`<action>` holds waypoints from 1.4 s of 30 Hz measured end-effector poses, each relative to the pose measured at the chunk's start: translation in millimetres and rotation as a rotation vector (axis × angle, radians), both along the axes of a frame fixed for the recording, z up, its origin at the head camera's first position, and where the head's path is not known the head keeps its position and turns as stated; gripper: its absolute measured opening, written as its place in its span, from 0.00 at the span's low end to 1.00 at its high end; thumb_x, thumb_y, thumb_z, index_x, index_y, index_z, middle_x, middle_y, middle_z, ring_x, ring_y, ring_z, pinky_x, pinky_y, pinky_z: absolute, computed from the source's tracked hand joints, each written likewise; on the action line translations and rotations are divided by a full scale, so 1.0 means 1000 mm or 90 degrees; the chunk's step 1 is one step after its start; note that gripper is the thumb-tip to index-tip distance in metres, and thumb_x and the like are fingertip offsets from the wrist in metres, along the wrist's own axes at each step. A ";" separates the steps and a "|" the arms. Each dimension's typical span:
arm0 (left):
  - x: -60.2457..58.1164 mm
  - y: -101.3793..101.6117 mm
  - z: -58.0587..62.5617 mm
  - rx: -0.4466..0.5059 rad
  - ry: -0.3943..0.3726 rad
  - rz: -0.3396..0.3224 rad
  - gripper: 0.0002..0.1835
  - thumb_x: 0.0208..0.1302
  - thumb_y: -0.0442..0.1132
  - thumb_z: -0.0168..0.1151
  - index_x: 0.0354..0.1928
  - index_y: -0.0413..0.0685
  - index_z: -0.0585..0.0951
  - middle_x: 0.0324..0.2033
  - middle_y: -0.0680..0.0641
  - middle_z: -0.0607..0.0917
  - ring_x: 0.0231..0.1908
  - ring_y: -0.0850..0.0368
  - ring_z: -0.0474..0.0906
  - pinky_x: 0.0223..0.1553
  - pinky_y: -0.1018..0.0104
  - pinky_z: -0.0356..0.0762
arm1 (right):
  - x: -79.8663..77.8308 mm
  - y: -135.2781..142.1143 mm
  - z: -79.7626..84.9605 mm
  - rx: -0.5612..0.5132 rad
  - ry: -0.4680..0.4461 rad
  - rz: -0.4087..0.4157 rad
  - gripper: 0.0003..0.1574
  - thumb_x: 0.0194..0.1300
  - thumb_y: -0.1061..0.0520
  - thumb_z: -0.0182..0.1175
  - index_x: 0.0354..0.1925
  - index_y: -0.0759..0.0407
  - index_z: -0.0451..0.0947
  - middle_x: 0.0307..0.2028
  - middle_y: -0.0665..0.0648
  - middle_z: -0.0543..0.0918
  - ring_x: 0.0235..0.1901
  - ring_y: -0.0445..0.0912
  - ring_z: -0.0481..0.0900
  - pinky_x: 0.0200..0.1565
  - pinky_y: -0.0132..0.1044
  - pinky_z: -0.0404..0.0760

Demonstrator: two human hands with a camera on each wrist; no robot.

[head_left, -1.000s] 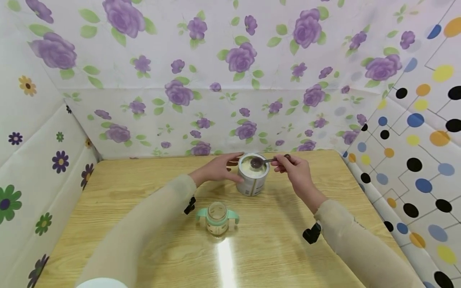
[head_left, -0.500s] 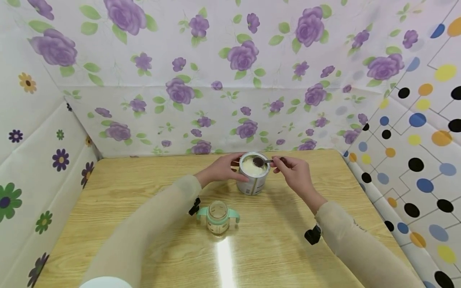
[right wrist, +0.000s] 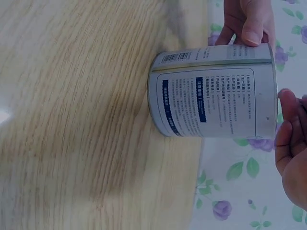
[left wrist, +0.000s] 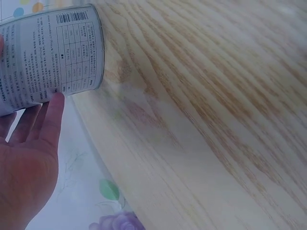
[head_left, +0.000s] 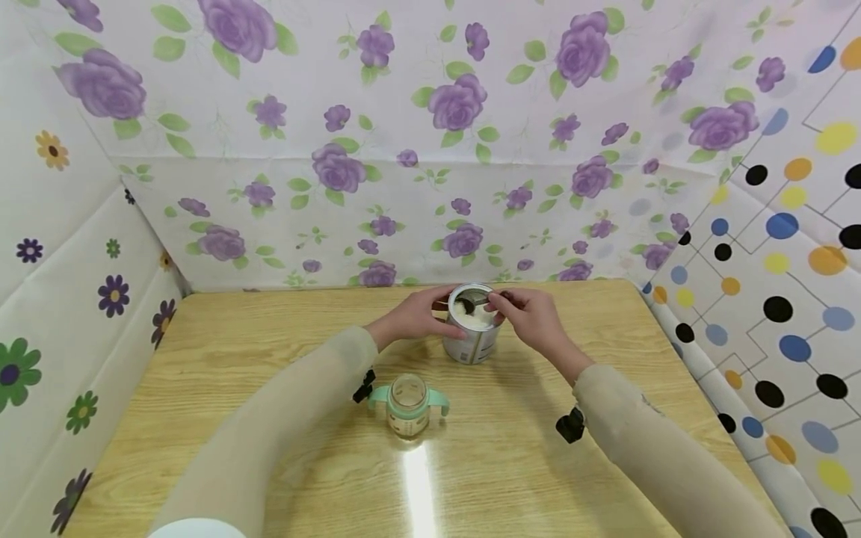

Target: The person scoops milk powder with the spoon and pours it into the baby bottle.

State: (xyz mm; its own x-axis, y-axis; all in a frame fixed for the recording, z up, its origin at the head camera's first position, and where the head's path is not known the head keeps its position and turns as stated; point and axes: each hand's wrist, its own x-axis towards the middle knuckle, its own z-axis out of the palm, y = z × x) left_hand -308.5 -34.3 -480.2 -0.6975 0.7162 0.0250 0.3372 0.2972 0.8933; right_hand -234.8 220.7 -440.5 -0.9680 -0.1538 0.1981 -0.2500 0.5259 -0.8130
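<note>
A white tin can of pale powder point(head_left: 471, 348) stands upright and uncovered near the table's back edge. My left hand point(head_left: 418, 315) holds its left side, thumb at the front and fingers behind; the left wrist view shows fingers along the printed can point(left wrist: 50, 60). My right hand point(head_left: 534, 320) pinches the handle of a dark round-bowled spoon point(head_left: 466, 305), whose bowl is inside the can over the powder. In the right wrist view my right hand point(right wrist: 296, 148) is at the can's rim, and the spoon is hidden. Nearer me stands a clear baby bottle point(head_left: 407, 423) with green handles, its top uncovered.
The wooden table point(head_left: 269, 359) ends at a flower-print sheet point(head_left: 397, 202) right behind the can. Patterned sheets also stand at the left and right sides. A white rounded object point(head_left: 196, 528) shows at the bottom left edge.
My right hand has moved left and inward, carrying the spoon's bowl from the can's right rim deeper into the can. My left hand has stayed on the can.
</note>
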 end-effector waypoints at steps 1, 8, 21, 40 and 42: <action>0.000 0.000 0.000 0.001 0.001 -0.001 0.46 0.65 0.44 0.80 0.82 0.60 0.67 0.71 0.51 0.77 0.71 0.48 0.73 0.68 0.49 0.79 | -0.001 -0.001 0.000 -0.001 -0.010 0.007 0.19 0.82 0.48 0.61 0.47 0.60 0.92 0.39 0.57 0.93 0.34 0.50 0.90 0.38 0.36 0.87; 0.000 0.000 0.000 0.007 -0.007 0.000 0.48 0.65 0.44 0.80 0.83 0.57 0.66 0.71 0.50 0.77 0.70 0.46 0.73 0.64 0.51 0.82 | -0.001 0.000 0.004 -0.012 -0.058 0.059 0.20 0.82 0.47 0.60 0.40 0.58 0.92 0.38 0.55 0.92 0.36 0.50 0.87 0.40 0.40 0.87; -0.001 0.001 -0.002 0.004 0.007 0.004 0.48 0.63 0.46 0.82 0.82 0.59 0.67 0.70 0.50 0.78 0.70 0.47 0.74 0.66 0.50 0.81 | 0.001 0.015 -0.010 -0.221 -0.175 0.046 0.24 0.84 0.51 0.57 0.54 0.73 0.84 0.36 0.52 0.91 0.35 0.43 0.85 0.46 0.37 0.87; -0.004 -0.001 -0.004 0.021 -0.006 -0.004 0.50 0.62 0.44 0.82 0.83 0.60 0.66 0.72 0.48 0.76 0.71 0.43 0.73 0.70 0.41 0.76 | 0.008 0.026 -0.031 -0.581 -0.295 -0.059 0.18 0.87 0.54 0.52 0.48 0.59 0.87 0.34 0.48 0.90 0.33 0.37 0.83 0.43 0.29 0.83; -0.003 -0.001 -0.004 0.017 -0.005 -0.002 0.50 0.62 0.44 0.82 0.83 0.60 0.66 0.72 0.48 0.76 0.71 0.44 0.73 0.70 0.41 0.75 | 0.008 0.028 -0.031 -0.608 -0.305 -0.068 0.18 0.87 0.54 0.52 0.47 0.59 0.87 0.34 0.48 0.90 0.33 0.37 0.83 0.42 0.28 0.83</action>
